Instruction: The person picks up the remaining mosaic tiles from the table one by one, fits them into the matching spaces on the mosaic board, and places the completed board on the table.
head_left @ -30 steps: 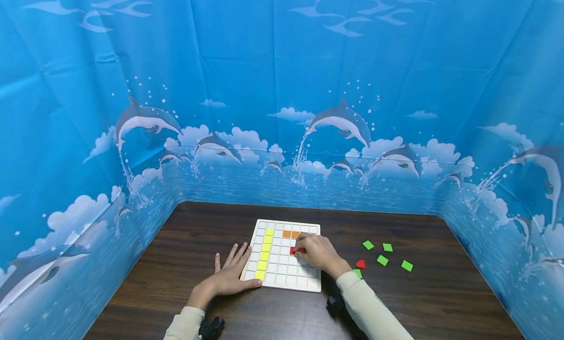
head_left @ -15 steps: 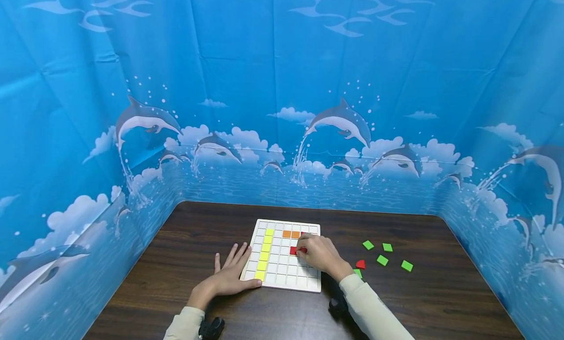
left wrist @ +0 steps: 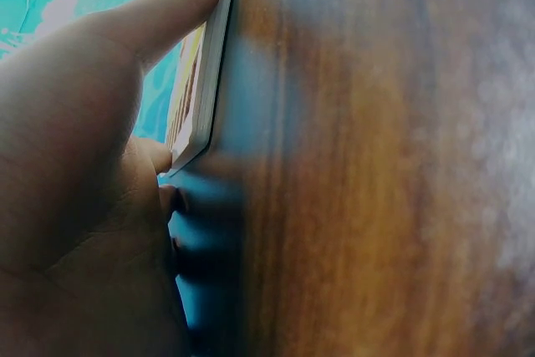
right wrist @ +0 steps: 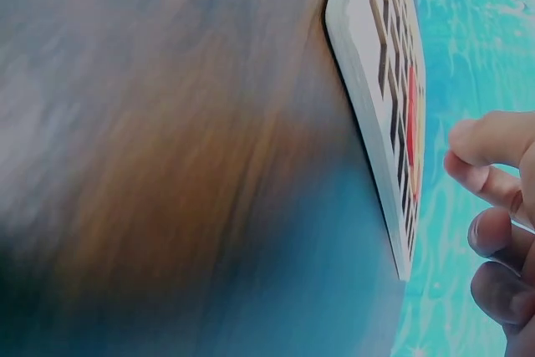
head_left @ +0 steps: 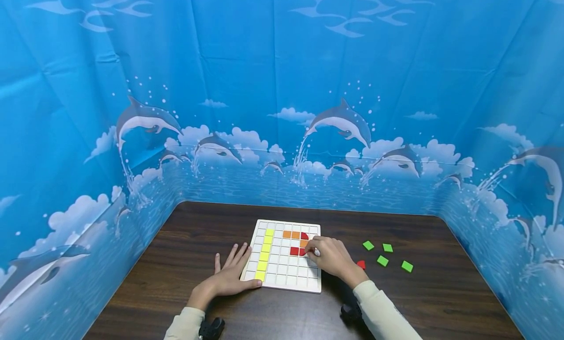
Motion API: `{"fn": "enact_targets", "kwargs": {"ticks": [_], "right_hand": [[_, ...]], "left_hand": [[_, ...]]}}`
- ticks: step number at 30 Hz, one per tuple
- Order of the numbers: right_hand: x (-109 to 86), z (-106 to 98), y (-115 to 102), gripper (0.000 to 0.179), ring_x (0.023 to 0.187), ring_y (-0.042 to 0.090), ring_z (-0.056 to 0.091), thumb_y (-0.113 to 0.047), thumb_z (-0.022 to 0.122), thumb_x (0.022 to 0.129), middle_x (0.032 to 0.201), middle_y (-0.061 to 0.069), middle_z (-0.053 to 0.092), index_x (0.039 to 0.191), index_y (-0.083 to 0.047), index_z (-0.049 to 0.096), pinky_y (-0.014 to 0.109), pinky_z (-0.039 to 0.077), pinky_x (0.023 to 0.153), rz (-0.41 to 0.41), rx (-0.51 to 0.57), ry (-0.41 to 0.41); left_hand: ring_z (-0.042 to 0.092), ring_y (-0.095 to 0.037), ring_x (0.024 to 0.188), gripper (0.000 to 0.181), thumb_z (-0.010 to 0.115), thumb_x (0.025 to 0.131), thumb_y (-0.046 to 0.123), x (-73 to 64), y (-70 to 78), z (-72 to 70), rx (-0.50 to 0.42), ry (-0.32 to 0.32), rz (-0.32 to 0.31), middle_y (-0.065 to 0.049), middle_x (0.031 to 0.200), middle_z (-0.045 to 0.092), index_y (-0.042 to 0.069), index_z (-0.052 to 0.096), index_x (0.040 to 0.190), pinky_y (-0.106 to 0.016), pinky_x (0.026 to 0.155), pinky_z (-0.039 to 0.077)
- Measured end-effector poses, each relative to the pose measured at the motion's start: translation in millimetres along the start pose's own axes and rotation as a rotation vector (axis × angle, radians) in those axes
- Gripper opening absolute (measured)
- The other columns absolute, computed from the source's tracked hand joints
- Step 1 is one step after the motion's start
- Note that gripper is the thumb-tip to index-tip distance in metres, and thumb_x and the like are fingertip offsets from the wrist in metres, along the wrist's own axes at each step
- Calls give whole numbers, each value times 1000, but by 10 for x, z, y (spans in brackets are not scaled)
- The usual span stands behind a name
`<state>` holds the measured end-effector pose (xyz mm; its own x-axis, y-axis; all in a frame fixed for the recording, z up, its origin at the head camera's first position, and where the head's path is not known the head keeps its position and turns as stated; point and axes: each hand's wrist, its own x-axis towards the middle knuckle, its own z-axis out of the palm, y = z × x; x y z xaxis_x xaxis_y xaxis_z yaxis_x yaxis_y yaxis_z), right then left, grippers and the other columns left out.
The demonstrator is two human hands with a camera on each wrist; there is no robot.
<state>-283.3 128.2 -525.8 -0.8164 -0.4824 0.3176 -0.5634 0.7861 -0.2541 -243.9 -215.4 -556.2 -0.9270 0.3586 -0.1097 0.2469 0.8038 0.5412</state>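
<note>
A white gridded board [head_left: 282,271] lies on the table. Down its left part runs a column of yellow square tiles [head_left: 264,256]. Toward the upper right are orange tiles [head_left: 292,234], a red rounded-corner tile [head_left: 304,235], and a lower red pair of tiles [head_left: 293,251], one square and one rounded. My left hand [head_left: 226,277] rests with spread fingers along the board's left edge, thumb at its front corner. Over the board's right side is my right hand [head_left: 330,256], fingers loosely bent just right of the red pair. Nothing shows between thumb and forefinger in the right wrist view.
Several green tiles [head_left: 382,260] lie scattered on the dark wooden table [head_left: 440,291] right of the board. A loose red tile [head_left: 361,264] sits nearer, partly behind the right wrist. A blue dolphin-print curtain [head_left: 282,149] surrounds the table's back and sides.
My right hand has let go of the rounded red tile and drawn back to the right, uncovering it and the tiles above. The forearm now covers one green tile. The left hand stays put.
</note>
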Motion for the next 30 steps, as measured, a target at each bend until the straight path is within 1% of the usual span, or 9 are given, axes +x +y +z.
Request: {"fn": "enact_targets", "kwargs": {"ticks": [4,7,10,17,18,22,25,28,30], "right_hand": [[-86,-55,52,5,68,0,52,-22,85,92,93,-12,75,96,-24,83,19,38,54,15,-21,19],[-154,-100,98,6,67,0,51,-22,86,91,91,-12,73,94,-24,82,19,39,54,32,-27,34],[-224,-142,152,6,65,0,49,-21,87,90,88,-12,70,93,-24,81,19,39,54,52,-29,47],[-392,-211,311,5,68,-3,53,-19,86,91,87,-13,70,91,-22,82,20,46,59,86,-21,70],[-418,-224,335,4,68,-3,54,-19,85,91,87,-14,70,91,-22,82,20,47,59,90,-18,69],[-513,-274,425,3,68,-5,53,-20,85,92,87,-15,70,92,-18,82,20,47,59,105,-6,74],[-574,-307,489,4,66,-5,53,-18,85,91,87,-14,71,93,-19,82,20,44,57,120,-2,86],[-636,-343,547,6,65,-5,52,-16,85,92,90,-13,73,94,-21,82,21,42,55,148,9,83],[-678,-363,584,7,64,-4,51,-16,84,93,92,-12,74,96,-22,82,21,41,54,172,20,69]], "left_hand": [[-5,-44,166,115,66,89,77,-18,39,-26,-29,-10,4,-14,181,8,16,16,173,-82,115,-22],[-4,-46,166,116,66,89,77,-33,66,-41,-49,-11,7,-15,181,9,15,17,173,-82,115,-22],[-5,-45,166,115,66,89,77,-13,26,-8,-33,-5,13,-14,181,8,17,16,173,-83,114,-22],[-6,-43,167,114,64,90,78,-19,52,-13,-15,0,7,-13,181,8,17,15,173,-82,115,-23],[-5,-44,167,114,65,90,78,-22,64,-20,-16,1,5,-14,181,9,16,17,173,-82,115,-23],[-4,-44,167,113,68,91,72,-29,100,-52,2,-20,-20,-15,181,9,14,17,173,-82,116,-20],[-2,-44,167,113,71,92,69,-49,159,-113,9,-47,-57,-14,181,9,13,17,173,-81,120,-15],[-2,-44,167,112,70,93,69,-50,159,-125,22,-50,-59,-13,181,8,13,15,173,-81,120,-14],[-2,-45,167,112,70,93,68,-46,142,-117,6,-44,-48,-15,181,9,12,16,173,-81,119,-16]]}}
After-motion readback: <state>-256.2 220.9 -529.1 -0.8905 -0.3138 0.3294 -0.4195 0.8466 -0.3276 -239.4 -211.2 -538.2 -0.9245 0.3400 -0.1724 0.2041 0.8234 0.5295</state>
